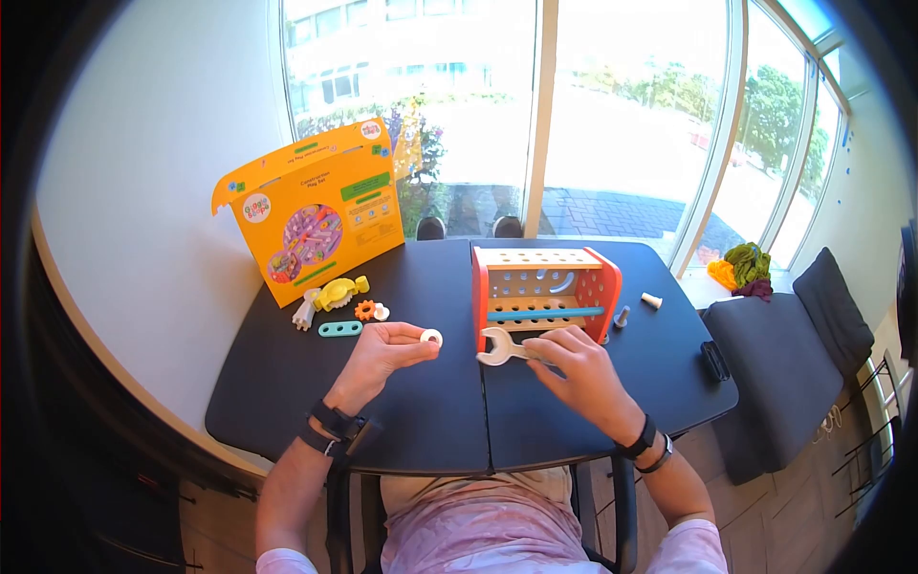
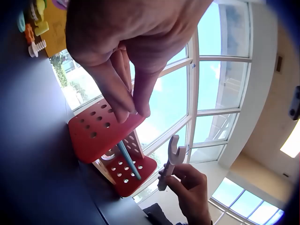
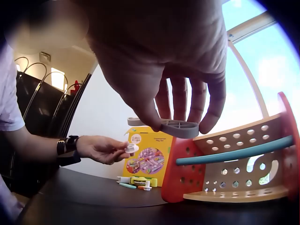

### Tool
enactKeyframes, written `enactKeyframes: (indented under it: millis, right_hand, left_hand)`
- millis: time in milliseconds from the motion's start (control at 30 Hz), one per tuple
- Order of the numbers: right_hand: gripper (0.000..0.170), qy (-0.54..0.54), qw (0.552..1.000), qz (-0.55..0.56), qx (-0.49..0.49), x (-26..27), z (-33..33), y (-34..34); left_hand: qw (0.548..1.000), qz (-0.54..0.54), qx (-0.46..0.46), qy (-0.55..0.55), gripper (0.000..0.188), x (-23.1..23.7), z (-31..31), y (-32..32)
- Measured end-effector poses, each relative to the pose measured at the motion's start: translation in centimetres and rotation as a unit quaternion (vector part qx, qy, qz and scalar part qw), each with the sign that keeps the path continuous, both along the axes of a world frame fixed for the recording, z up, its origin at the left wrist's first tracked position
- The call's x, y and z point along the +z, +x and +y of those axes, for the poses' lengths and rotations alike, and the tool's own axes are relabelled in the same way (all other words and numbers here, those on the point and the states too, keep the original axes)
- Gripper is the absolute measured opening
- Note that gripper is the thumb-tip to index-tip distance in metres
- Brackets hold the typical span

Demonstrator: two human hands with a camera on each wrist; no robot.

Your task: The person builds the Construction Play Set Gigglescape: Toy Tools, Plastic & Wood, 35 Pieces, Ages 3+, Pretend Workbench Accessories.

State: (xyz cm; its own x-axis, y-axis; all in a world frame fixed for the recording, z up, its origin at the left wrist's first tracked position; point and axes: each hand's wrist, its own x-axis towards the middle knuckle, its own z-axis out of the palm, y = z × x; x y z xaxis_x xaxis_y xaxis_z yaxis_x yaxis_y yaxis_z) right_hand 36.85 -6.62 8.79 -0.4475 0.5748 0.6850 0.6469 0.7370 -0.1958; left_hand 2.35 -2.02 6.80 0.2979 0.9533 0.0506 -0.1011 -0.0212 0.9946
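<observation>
The left hand [image 1: 375,360] pinches a small white ring-like piece [image 1: 431,338] between thumb and fingers above the table; the right wrist view shows the same white piece [image 3: 131,148]. A pale grey toy wrench [image 1: 498,347] is gripped by the right hand [image 1: 585,375], its forked end pointing left. That wrench is held in front of the red and wooden toy workbench [image 1: 601,277], which has holes in its panels and a blue bar [image 1: 545,314] across it. In the left wrist view the left fingertips hide most of the white piece.
A yellow box [image 1: 330,210] stands at the back left. Before it lie a teal strip [image 1: 340,329], an orange gear [image 1: 364,310] and yellow pieces [image 1: 337,294]. Right of the workbench are a grey bolt [image 1: 622,317], a cream peg [image 1: 651,300] and a black object [image 1: 714,362].
</observation>
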Motion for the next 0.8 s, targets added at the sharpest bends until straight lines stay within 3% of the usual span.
enactKeyframes:
  millis: [200,800]
  right_hand:
    - [0.030,0.073,0.997,-0.038,0.002,-0.1,1.0,-2.8]
    - [0.032,0.006,0.999,-0.010,0.045,-0.6,0.8,-2.7]
  left_hand:
    - [0.999,-0.003,-0.035,-0.003,0.032,0.8,-0.8,1.3]
    - [0.996,-0.026,-0.088,-0.007,0.040,1.0,-1.4,2.1]
